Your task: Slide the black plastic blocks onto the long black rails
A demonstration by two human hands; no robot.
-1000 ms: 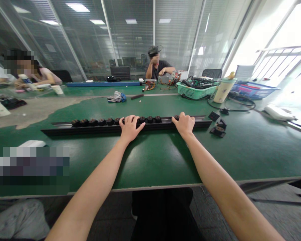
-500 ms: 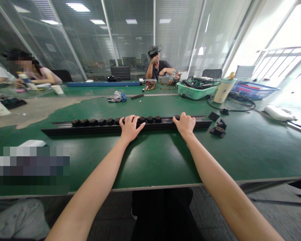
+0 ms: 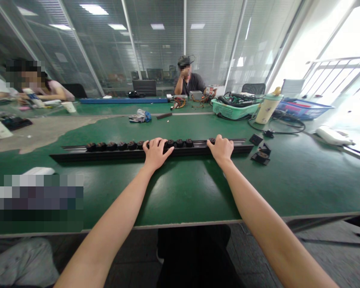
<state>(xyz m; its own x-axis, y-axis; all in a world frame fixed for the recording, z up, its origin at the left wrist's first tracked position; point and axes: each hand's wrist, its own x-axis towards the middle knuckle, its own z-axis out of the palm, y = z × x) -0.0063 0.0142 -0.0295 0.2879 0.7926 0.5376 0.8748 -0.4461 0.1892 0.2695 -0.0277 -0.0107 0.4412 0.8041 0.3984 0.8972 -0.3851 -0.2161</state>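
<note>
- I see the left hand (image 3: 156, 154) and the right hand (image 3: 222, 150) both resting on a long black rail (image 3: 138, 156). This rail lies across the near part of the green table (image 3: 288, 188), along the table edge.
- A row of small round dark parts (image 3: 111, 146) stands on top of the rail. The left hand is over the right end of this row, and the right hand is farther along, near the rail's right end.
- The left fingers (image 3: 160, 142) are a little spread and bend down over the row. The right fingers (image 3: 219, 139) are narrow and curl over the rail. I cannot tell how hard they press.
- Small black brackets (image 3: 261, 158) lie on the table just beyond the rail's right end.
- Farther away, a co-worker (image 3: 189, 78) sits behind a green basket (image 3: 234, 110) of cables.
- Risk: if one hand pushes harder, the rail could twist and the round parts could tip or roll off.
- Risk: if the rail slides right, it could hit the brackets.
</note>
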